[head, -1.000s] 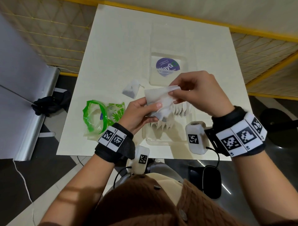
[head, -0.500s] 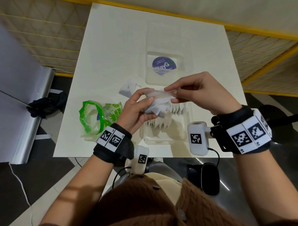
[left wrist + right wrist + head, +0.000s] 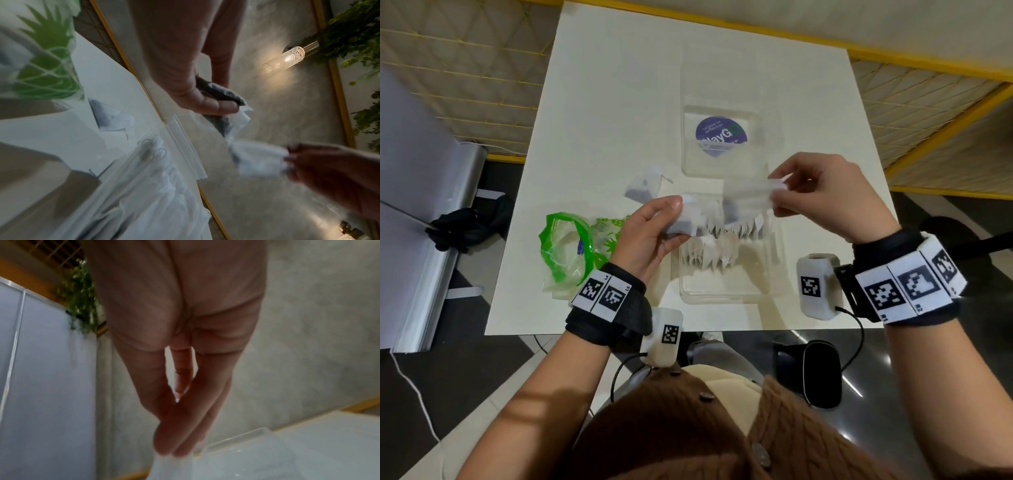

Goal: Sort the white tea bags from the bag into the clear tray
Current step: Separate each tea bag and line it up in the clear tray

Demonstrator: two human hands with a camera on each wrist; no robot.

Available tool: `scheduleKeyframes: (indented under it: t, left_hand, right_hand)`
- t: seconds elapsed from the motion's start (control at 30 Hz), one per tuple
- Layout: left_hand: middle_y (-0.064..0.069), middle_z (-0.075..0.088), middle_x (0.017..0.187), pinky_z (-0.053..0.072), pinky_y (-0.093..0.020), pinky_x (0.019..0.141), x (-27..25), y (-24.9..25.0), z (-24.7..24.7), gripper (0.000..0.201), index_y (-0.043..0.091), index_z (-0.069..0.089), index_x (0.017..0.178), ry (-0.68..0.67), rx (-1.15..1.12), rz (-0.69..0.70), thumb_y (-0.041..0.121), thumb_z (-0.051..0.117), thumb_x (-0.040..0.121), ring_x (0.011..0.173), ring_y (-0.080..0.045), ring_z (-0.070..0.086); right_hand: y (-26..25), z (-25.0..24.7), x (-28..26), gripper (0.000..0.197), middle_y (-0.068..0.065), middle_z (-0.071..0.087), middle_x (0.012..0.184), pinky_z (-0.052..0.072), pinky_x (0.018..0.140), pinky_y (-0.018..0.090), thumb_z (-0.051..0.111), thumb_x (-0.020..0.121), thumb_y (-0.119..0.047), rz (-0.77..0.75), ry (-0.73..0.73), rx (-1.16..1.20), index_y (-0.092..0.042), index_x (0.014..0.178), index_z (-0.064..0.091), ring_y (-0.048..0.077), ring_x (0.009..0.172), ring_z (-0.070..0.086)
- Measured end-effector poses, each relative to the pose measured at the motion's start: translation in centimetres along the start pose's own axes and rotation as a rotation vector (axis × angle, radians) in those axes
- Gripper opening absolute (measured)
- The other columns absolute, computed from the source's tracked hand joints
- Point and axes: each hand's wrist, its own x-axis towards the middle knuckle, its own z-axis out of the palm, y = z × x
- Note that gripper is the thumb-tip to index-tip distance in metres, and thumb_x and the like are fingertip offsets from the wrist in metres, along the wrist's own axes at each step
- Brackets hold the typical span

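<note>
Pinching one white paper tea bag [image 3: 683,219] with dark leaves inside, my left hand [image 3: 647,236] has its thumb and curled fingers closed round it above the near-left part of the clear plastic tray [image 3: 726,294]. My right hand [image 3: 822,195] pinches a second white tea bag [image 3: 748,197] by its right edge between thumb and fingertips, holding it up over the far side of that tray; the two bags hang near each other, though whether they touch I cannot tell. In the left wrist view my thumb [image 3: 207,105] presses the first bag's dark fill while the other bag shows blurred beside my right fingers [image 3: 304,162]. Inside the tray stands a row of white tea bags [image 3: 722,246], upright and packed close. On the white table [image 3: 602,102], just left of my left hand, lies the crumpled clear bag with green print and a green rim [image 3: 571,246]. One more tea bag [image 3: 643,185] lies loose on the table beyond it. A clear lid with a round purple sticker [image 3: 720,137] rests farther back, past the tray.
</note>
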Motion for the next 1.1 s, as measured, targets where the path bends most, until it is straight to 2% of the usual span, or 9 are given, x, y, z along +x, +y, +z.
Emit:
scheduleKeyframes:
  t: [0.13, 0.27, 0.37, 0.43, 0.53, 0.7, 0.83, 0.93, 1.1]
  left_hand:
    - [0.002, 0.066, 0.076, 0.051, -0.016, 0.052, -0.1, 0.5, -1.2, 0.009, 0.014, 0.063, 0.087, 0.045, 0.034, 0.037, 0.006, 0.058, 0.088, 0.060, -0.006, 0.064]
    - [0.002, 0.068, 0.074, 0.051, -0.015, 0.051, -0.4, 0.6, -1.8, 0.010, 0.014, 0.063, 0.086, 0.069, 0.035, 0.052, 0.005, 0.058, 0.088, 0.061, -0.008, 0.064]
    - [0.000, 0.066, 0.081, 0.051, -0.016, 0.053, -0.6, 0.7, -2.0, 0.011, 0.014, 0.063, 0.086, 0.079, 0.048, 0.054, 0.005, 0.058, 0.088, 0.063, -0.009, 0.065]
    - [0.001, 0.067, 0.078, 0.052, -0.016, 0.053, -0.7, 0.7, -2.1, 0.011, 0.015, 0.064, 0.086, 0.082, 0.050, 0.055, 0.005, 0.058, 0.088, 0.062, -0.007, 0.065]
    - [0.000, 0.065, 0.080, 0.052, -0.016, 0.053, -0.9, 0.7, -2.2, 0.011, 0.015, 0.063, 0.087, 0.090, 0.063, 0.053, 0.005, 0.058, 0.088, 0.060, -0.006, 0.064]
    - [-0.002, 0.063, 0.081, 0.051, -0.016, 0.053, -0.9, 0.8, -2.4, 0.011, 0.015, 0.063, 0.088, 0.092, 0.055, 0.045, 0.005, 0.057, 0.089, 0.059, -0.004, 0.063]
    - [-0.002, 0.063, 0.084, 0.052, -0.016, 0.054, -0.9, 0.8, -2.3, 0.011, 0.014, 0.063, 0.088, 0.090, 0.052, 0.044, 0.005, 0.057, 0.089, 0.061, -0.005, 0.064]
    - [-0.002, 0.064, 0.085, 0.052, -0.016, 0.054, -0.8, 0.8, -2.4, 0.011, 0.014, 0.063, 0.088, 0.091, 0.049, 0.042, 0.005, 0.057, 0.089, 0.062, -0.005, 0.064]
    - [-0.001, 0.064, 0.082, 0.052, -0.017, 0.055, -0.7, 0.7, -2.5, 0.011, 0.015, 0.063, 0.088, 0.093, 0.050, 0.040, 0.005, 0.058, 0.089, 0.062, -0.005, 0.064]
  right_hand:
    - [2.4, 1.0, 0.5, 0.013, 0.010, 0.070, 0.080, 0.053, 0.064, 0.016, 0.059, 0.083, -0.004, 0.105, -0.088, -0.327, -0.003, 0.092, 0.068, 0.016, 0.068, 0.068]
    - [5.1, 4.9, 2.3, 0.012, 0.016, 0.071, 0.085, 0.055, 0.070, 0.027, 0.058, 0.080, 0.002, 0.201, -0.215, -0.436, 0.003, 0.087, 0.068, 0.023, 0.077, 0.067]
    - [6.1, 7.3, 3.3, 0.010, 0.021, 0.069, 0.090, 0.046, 0.058, 0.025, 0.056, 0.080, 0.003, 0.191, -0.260, -0.500, 0.005, 0.084, 0.065, 0.027, 0.079, 0.063]
    - [6.3, 8.3, 3.8, 0.010, 0.022, 0.067, 0.095, 0.047, 0.062, 0.029, 0.053, 0.083, 0.003, 0.180, -0.266, -0.528, 0.003, 0.084, 0.063, 0.028, 0.082, 0.062]
    - [6.5, 9.0, 4.2, 0.012, 0.022, 0.064, 0.100, 0.051, 0.075, 0.033, 0.052, 0.083, 0.003, 0.160, -0.257, -0.517, 0.007, 0.087, 0.063, 0.033, 0.088, 0.064]
    - [6.4, 9.3, 4.2, 0.020, 0.027, 0.064, 0.103, 0.048, 0.072, 0.034, 0.053, 0.082, 0.001, 0.136, -0.247, -0.499, 0.013, 0.095, 0.063, 0.037, 0.095, 0.062]
    - [6.3, 8.9, 3.9, 0.030, 0.015, 0.060, 0.113, 0.044, 0.082, 0.025, 0.054, 0.087, -0.009, 0.164, -0.243, -0.426, -0.002, 0.116, 0.059, 0.026, 0.103, 0.058]
    - [6.5, 8.3, 3.7, 0.031, 0.015, 0.064, 0.106, 0.049, 0.086, 0.028, 0.050, 0.086, -0.004, 0.206, -0.200, -0.303, -0.006, 0.116, 0.057, 0.026, 0.096, 0.064]
    - [6.5, 7.4, 3.4, 0.034, 0.017, 0.063, 0.099, 0.058, 0.071, 0.031, 0.045, 0.087, 0.002, 0.280, -0.177, -0.119, -0.009, 0.119, 0.053, 0.030, 0.080, 0.069]
